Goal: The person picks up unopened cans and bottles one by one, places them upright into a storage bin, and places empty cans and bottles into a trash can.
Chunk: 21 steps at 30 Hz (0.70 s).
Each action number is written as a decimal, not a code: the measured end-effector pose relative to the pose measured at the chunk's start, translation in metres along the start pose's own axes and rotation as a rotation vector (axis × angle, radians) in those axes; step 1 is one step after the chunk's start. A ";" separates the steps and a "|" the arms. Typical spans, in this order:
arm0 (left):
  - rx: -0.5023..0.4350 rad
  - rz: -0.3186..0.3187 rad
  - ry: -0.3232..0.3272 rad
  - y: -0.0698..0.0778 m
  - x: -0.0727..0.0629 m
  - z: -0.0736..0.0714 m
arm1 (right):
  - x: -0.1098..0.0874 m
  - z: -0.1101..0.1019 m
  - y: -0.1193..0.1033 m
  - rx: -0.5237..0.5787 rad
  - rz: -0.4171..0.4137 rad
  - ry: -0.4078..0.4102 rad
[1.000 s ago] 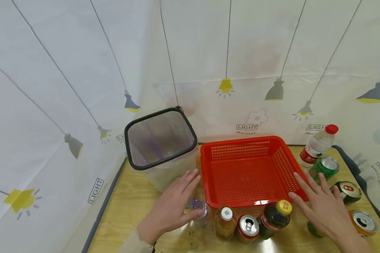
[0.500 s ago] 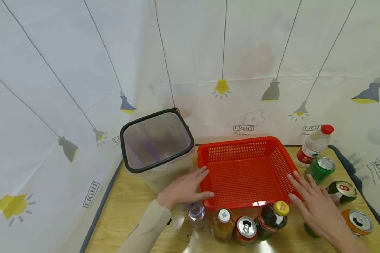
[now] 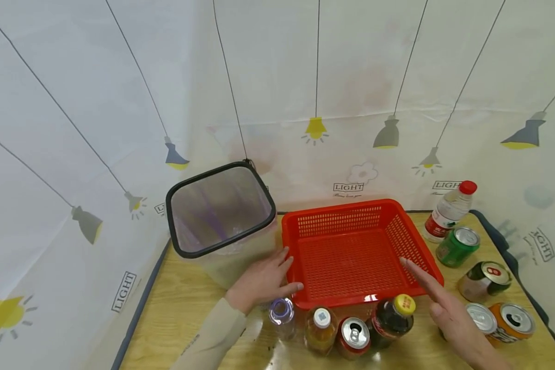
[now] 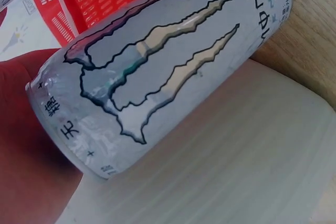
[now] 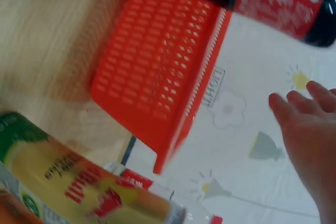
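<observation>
My left hand (image 3: 261,280) lies between the translucent bin (image 3: 233,264) and the red basket (image 3: 347,262). Its fingers are extended, with the tips at the basket's left rim. In the left wrist view a pale Monster can (image 4: 157,66) stands close before the camera and covers part of the hand. My right hand (image 3: 453,313), turned edge-on with straight fingers, reaches over the basket's front right corner and holds nothing. Left of it stands a yellow-capped cola bottle (image 3: 390,326); just right is a silver-topped can (image 3: 483,317). A Red Bull can (image 5: 89,182) appears in the right wrist view.
Along the basket's front stand a clear purple-rimmed bottle (image 3: 283,318), a white-capped amber bottle (image 3: 320,334) and an opened red can (image 3: 353,336). At right are an orange can (image 3: 511,324), a dark can (image 3: 481,282), a green can (image 3: 457,247) and a red-capped water bottle (image 3: 446,213).
My left hand has moved from beside the purple-rimmed bottle to the basket's left rim. My right hand has shifted left and turned from palm-down to edge-on, uncovering the silver-topped can.
</observation>
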<state>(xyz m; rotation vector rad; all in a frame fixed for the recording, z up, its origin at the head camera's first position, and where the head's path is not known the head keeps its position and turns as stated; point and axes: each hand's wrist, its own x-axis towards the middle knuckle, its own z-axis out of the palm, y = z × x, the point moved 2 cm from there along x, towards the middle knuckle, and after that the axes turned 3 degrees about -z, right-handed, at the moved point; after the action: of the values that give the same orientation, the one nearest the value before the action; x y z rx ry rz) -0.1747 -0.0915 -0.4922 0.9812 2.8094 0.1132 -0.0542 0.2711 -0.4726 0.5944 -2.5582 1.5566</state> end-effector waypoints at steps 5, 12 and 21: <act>-0.005 -0.003 0.001 -0.002 0.000 -0.001 | -0.004 0.020 0.001 -0.106 0.043 -0.068; -0.002 -0.010 -0.015 -0.001 0.002 -0.002 | -0.005 0.041 0.007 -0.182 0.113 -0.047; 0.045 -0.053 -0.040 0.004 0.008 -0.008 | -0.004 0.045 0.000 -0.211 0.021 0.011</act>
<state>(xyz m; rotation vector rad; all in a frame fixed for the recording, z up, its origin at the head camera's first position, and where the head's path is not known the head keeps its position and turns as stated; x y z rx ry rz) -0.1797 -0.0838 -0.4844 0.9079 2.8100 0.0232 -0.0446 0.2334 -0.4952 0.5344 -2.6814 1.2681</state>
